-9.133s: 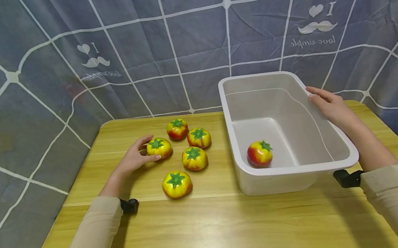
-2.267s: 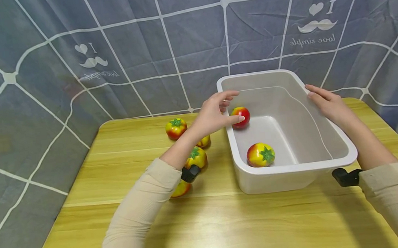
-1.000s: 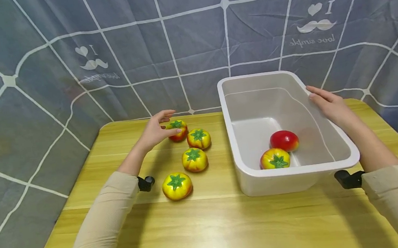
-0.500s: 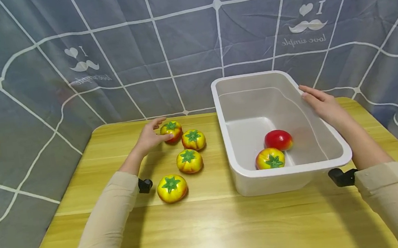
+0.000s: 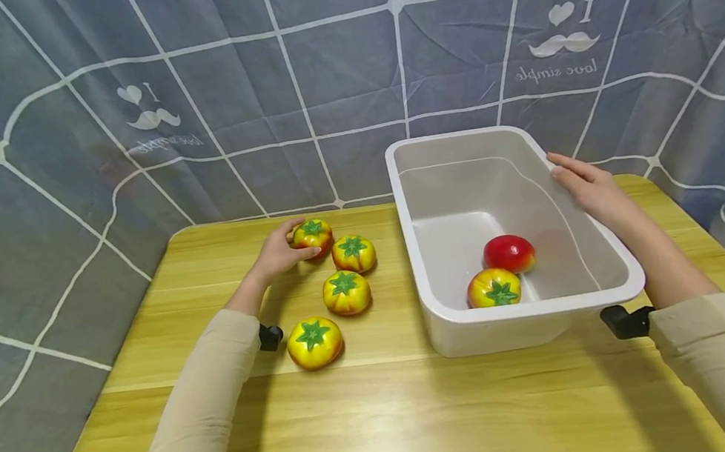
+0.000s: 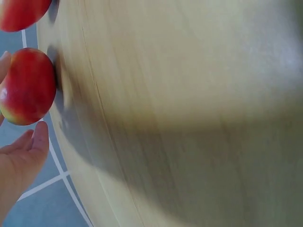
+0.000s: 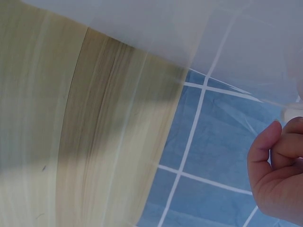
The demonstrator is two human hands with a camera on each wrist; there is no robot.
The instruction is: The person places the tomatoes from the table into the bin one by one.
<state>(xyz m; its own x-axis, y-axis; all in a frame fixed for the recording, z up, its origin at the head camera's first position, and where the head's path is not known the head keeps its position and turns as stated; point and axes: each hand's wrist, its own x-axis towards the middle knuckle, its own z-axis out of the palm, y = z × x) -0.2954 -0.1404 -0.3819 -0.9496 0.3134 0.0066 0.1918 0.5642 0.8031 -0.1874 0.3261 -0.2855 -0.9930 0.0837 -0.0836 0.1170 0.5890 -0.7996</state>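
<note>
My left hand (image 5: 277, 254) reaches round the farthest-left red-and-yellow toy fruit (image 5: 315, 236), which has a green star-shaped leaf top. One digit lies along its front and the others are behind it. The left wrist view shows this fruit (image 6: 29, 87) between the digits, with a small gap to the lower fingertips (image 6: 41, 135). Across the table, my right hand (image 5: 589, 189) holds the right rim of a light grey plastic bin (image 5: 536, 308). Its fingers are curled at the bin's edge in the right wrist view. Inside the bin lie a red fruit (image 5: 509, 252) and a yellow one (image 5: 493, 288).
Three more toy fruits stand beside the left hand: one near the held-round fruit (image 5: 353, 252), a middle one (image 5: 346, 292) and a front one (image 5: 315, 342). All are on the wooden table (image 5: 384, 417). A blue-grey checked curtain (image 5: 345, 71) hangs behind and along the sides.
A second fruit went into the bin from the left hand, and both fruits there have shifted rightward. The left hand came back to the table and moved in round the far-left fruit. The right hand stayed.
</note>
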